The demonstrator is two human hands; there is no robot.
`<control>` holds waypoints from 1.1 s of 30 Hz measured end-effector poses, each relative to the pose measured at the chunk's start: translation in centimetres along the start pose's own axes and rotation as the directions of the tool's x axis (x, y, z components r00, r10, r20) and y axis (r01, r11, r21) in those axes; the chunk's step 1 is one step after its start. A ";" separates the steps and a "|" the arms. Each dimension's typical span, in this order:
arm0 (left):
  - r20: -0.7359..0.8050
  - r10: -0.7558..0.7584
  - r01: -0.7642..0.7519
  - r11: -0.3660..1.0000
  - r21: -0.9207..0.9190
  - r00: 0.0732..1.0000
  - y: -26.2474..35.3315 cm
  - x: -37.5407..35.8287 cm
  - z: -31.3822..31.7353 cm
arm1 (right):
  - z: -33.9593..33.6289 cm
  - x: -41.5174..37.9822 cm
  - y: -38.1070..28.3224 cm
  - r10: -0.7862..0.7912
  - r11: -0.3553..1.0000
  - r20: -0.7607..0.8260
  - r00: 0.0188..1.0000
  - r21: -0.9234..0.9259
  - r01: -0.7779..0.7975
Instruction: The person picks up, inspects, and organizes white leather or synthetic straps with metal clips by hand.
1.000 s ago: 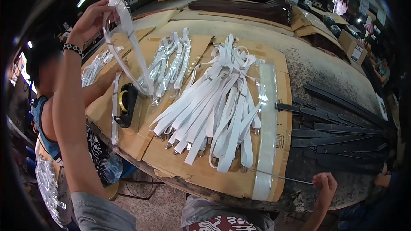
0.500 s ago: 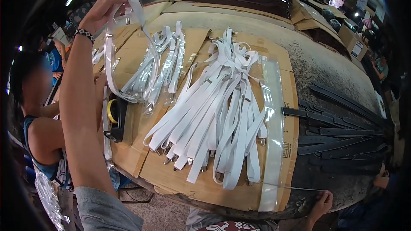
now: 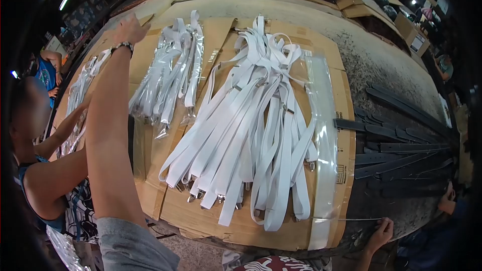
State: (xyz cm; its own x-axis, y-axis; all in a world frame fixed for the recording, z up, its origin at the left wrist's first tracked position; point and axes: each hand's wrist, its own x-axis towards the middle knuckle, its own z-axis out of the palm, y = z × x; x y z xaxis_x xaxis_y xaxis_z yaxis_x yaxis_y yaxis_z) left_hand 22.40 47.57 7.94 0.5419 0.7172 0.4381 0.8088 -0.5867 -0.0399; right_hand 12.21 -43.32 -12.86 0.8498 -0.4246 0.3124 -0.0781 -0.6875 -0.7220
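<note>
2 bare hands, well apart. Left hand [image 3: 129,30] at the end of an outstretched arm [image 3: 113,155], above the far left part of the work table [image 3: 359,70], near the upper ends of 2 groups of wrapped straps: a nearer group [image 3: 168,73] just to the right, shiny in clear plastic, and a farther-left group [image 3: 80,95] beyond the forearm. Cannot tell whether clamped on something or bare of any hold, with the fingertips out of sight. Patterned dark wristband [image 3: 122,46] on that wrist, grey sleeve [image 3: 135,243] higher up the arm. Right hand [image 3: 385,227] low at the right near edge of the table, closed around a thin rod [image 3: 359,219], pointing left toward the near end of a long strip of clear plastic [image 3: 324,145]. Between the 2 hands, a big heap of white straps [image 3: 243,125] on flat cardboard [image 3: 186,217], gathered at the far end and fanned out toward the near edge, with metal clips [image 3: 201,194] at the near ends. Clear plastic just right of the heap, lengthwise on the same cardboard. Farther right, on the dark part of the table, many dark straps [image 3: 406,148] in a loose overlapping spread. Mostly hidden behind the left forearm, a black object [image 3: 131,138]. At the left, close to that same forearm, another person [image 3: 50,180] with an arm stretched toward the farther-left group. At the right edge, near the dark straps, a co-worker's hand [image 3: 447,201].
</note>
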 end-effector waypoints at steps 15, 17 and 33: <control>0.444 0.229 -0.136 0.963 -0.232 0.866 -3.2 -18.0 6.4 | -0.6 0.2 0.1 0.005 0.985 0.051 0.999 0.172 -0.013; 0.357 0.188 -0.090 0.957 -0.275 0.915 -4.0 -18.5 7.7 | -0.7 0.2 0.6 0.022 0.981 0.048 0.999 0.193 -0.031; -0.008 0.451 -0.292 0.565 -0.772 0.893 10.8 -40.9 -13.2 | 1.2 0.2 -11.8 -0.228 0.849 0.243 0.943 0.523 0.071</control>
State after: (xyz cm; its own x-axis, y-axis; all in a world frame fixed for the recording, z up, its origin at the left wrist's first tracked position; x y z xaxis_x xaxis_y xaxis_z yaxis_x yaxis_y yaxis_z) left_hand 5.98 6.89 1.48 0.8464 0.3728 0.3803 0.1225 -0.8312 0.5423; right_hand 13.94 -34.59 -4.97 0.9456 -0.1005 0.3096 0.2667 -0.3057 -0.9140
